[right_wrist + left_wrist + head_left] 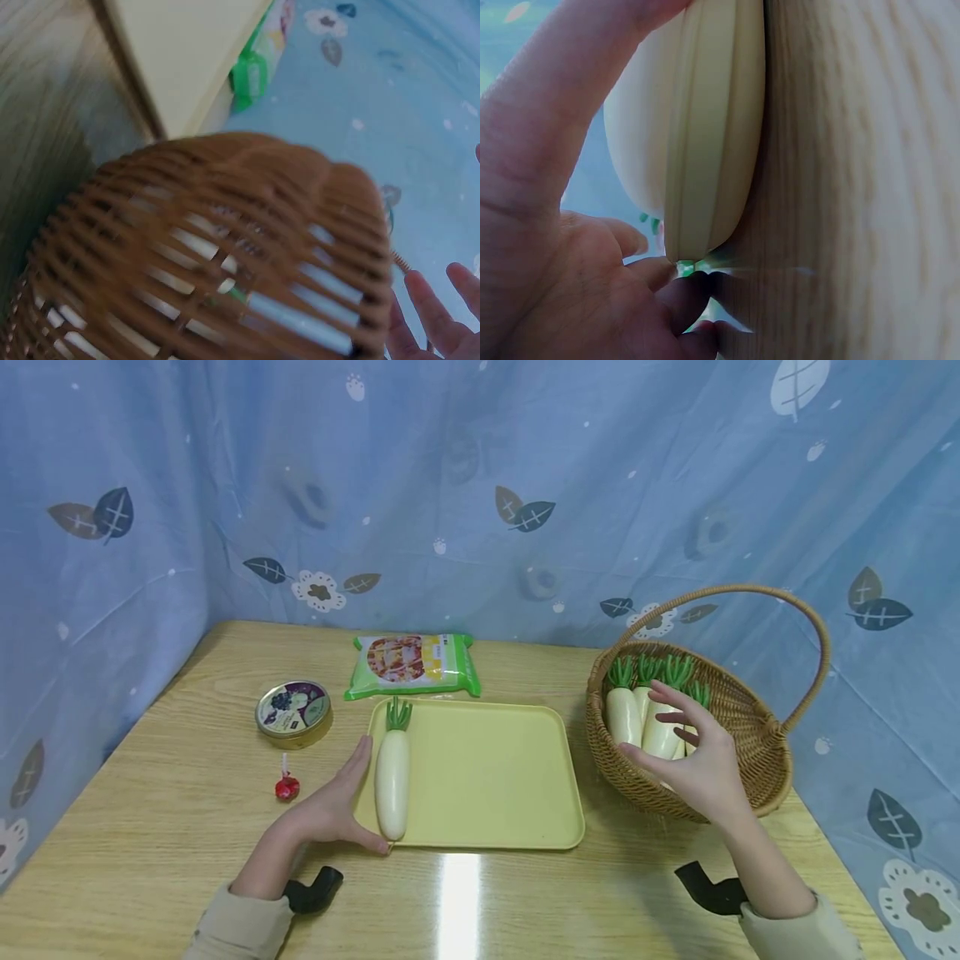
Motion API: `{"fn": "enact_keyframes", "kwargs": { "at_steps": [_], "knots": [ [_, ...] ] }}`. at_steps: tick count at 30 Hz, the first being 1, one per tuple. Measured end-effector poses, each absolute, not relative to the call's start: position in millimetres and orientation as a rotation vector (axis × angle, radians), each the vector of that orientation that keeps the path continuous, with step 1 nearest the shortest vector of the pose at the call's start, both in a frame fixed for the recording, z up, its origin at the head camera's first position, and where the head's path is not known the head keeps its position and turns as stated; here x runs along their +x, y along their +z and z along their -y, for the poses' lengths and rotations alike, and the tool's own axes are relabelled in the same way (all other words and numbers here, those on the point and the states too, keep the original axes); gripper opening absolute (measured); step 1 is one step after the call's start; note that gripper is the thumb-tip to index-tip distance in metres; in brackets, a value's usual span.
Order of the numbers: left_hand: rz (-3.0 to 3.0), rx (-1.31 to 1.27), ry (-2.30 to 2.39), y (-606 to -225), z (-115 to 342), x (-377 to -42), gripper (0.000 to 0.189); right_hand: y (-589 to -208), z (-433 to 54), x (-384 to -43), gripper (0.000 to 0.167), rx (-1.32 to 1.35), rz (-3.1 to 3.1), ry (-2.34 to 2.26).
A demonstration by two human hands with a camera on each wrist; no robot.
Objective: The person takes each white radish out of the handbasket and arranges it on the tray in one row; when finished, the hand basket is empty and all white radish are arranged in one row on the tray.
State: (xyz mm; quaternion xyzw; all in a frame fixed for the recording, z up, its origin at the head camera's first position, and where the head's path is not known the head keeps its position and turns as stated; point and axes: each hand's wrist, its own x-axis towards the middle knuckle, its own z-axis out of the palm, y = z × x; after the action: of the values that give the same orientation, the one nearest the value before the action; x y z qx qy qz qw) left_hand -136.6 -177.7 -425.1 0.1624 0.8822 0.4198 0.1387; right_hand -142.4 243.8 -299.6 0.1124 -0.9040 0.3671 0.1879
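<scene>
Beside left fingers, yellow tray.

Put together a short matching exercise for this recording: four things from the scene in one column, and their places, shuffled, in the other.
Things
1. Lollipop
2. Wicker basket
3. Green packet
4. Lone white radish

Places
A. Behind the tray, near the curtain
B. Lying along the tray's left edge, on it
C. In front of the round tin
D. To the right of the tray

Pairs: 1-C, 2-D, 3-A, 4-B
</scene>
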Motion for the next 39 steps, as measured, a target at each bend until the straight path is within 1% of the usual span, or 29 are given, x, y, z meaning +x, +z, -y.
{"fn": "enact_keyframes", "kwargs": {
  "at_steps": [6, 14, 27, 36, 39],
  "knots": [
    [-2.546, 0.464, 1.221, -424, 178, -137, 0.143, -302, -257, -146, 0.074, 0.297, 2.556, 1.039],
    [-2.542, 0.464, 1.223, -424, 177, -136, 0.143, -307, -277, -151, 0.078, 0.254, 2.591, 1.009],
    [-2.540, 0.462, 1.230, -422, 176, -135, 0.143, -310, -308, -159, 0.081, 0.211, 2.673, 0.937],
    [-2.543, 0.470, 1.230, -423, 177, -136, 0.143, -316, -327, -170, 0.086, 0.195, 2.757, 0.914],
    [-2.545, 0.472, 1.230, -424, 177, -136, 0.143, -324, -338, -177, 0.086, 0.190, 2.773, 0.902]
  ]
}}
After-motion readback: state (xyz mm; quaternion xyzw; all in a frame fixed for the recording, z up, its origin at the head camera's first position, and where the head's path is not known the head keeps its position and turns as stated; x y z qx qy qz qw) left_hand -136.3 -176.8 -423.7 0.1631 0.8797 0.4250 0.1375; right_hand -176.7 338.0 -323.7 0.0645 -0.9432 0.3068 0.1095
